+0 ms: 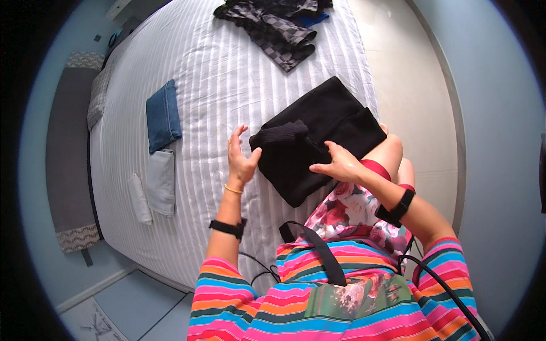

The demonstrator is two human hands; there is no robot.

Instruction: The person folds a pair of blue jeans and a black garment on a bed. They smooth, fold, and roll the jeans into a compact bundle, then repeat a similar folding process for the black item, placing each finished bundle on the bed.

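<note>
A black knitted garment lies partly folded on the striped bed sheet, a ribbed part turned over at its left corner. Beside that corner is my left hand, fingers spread and raised, holding nothing. Over the garment's lower right part hovers or rests my right hand, thumb and fingers apart; whether it touches the cloth I cannot tell. No fabric is gripped in either hand.
Folded blue denim, a folded light grey cloth and a rolled white cloth lie on the left. Checked dark clothing is heaped at the top. The bed borders a tiled floor and wall at right.
</note>
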